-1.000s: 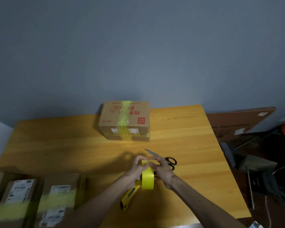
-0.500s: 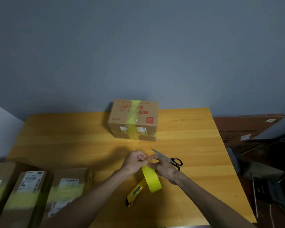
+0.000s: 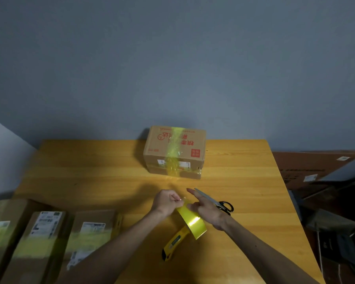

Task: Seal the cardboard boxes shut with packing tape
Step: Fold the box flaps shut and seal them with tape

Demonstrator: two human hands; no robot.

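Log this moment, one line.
right hand: holds yellow packing tape roll | left hand: pinches its loose end | black-handled scissors, yellow utility knife: on wooden table | yellow-taped cardboard box: behind

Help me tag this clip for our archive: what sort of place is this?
Likely a makeshift parcel-packing spot in a home or small office: a wooden table against a bare grey wall, labelled cardboard boxes banded with tape, and a yellow tape roll in use.
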